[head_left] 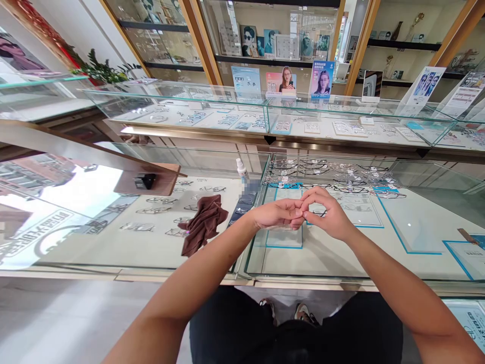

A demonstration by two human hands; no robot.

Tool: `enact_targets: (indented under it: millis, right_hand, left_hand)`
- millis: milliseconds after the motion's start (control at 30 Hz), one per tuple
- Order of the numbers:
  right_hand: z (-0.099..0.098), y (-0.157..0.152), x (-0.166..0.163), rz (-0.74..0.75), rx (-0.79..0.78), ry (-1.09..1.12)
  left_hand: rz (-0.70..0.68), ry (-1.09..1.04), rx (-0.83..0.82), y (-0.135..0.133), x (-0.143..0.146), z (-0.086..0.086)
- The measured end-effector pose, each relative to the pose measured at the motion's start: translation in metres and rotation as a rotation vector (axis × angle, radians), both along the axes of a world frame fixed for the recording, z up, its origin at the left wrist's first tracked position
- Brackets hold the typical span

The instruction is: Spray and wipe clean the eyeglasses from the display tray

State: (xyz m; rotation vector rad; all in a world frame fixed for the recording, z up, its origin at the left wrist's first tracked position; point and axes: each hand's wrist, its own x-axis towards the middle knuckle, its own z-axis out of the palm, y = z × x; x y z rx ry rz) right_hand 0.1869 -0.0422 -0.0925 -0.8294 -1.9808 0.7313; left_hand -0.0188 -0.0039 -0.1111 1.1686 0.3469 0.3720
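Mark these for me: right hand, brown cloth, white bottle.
Right hand (334, 214): head view, on the back of the hand.
Brown cloth (204, 221): head view, on the middle of its crumpled folds.
White bottle (241, 170): head view, on its upper body, just below the top.

An eyewear shop is being indicated by rows of spectacles (346, 190) that are being displayed inside glass counters (341, 262), while advertising cards (322, 83) and a sunglasses portrait (249, 41) are being shown behind.
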Motion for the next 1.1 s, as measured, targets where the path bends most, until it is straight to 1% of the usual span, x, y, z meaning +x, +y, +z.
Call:
enact_targets:
  millis: [67,167,233,367,467,633,800,1000,1100]
  right_hand:
    - [0.0,0.0,0.0,-0.032,0.014,-0.024]
    - [0.0,0.002,0.001,-0.025,-0.018,-0.018]
    - [-0.003,0.004,0.002,0.023,-0.072,0.004]
    - [-0.008,0.008,0.001,0.178,-0.219,0.095]
    - [-0.011,0.009,-0.001,0.245,-0.28,0.153]
    - [-0.01,0.007,-0.003,0.276,-0.315,0.165]
    - [-0.009,0.007,-0.003,0.336,-0.375,0.194]
    - [-0.008,0.008,-0.002,0.409,-0.382,0.241]
    - [-0.003,0.011,0.005,0.373,-0.396,0.288]
  left_hand:
    - [0.019,0.01,0.008,0.001,0.0,-0.001]
    - [0.017,0.009,0.019,0.002,0.0,-0.001]
    - [-0.006,-0.001,0.018,0.001,0.0,0.0]
    - [-0.117,-0.033,0.0,-0.002,0.001,0.002]
    - [-0.165,-0.046,0.004,-0.004,0.002,0.003]
    - [-0.181,-0.054,-0.005,-0.006,0.004,0.001]
    - [-0.217,-0.073,-0.047,-0.007,0.005,-0.002]
    - [-0.22,-0.092,-0.097,-0.01,0.007,-0.004]
    - [-0.194,-0.113,-0.101,-0.011,0.006,-0.001]
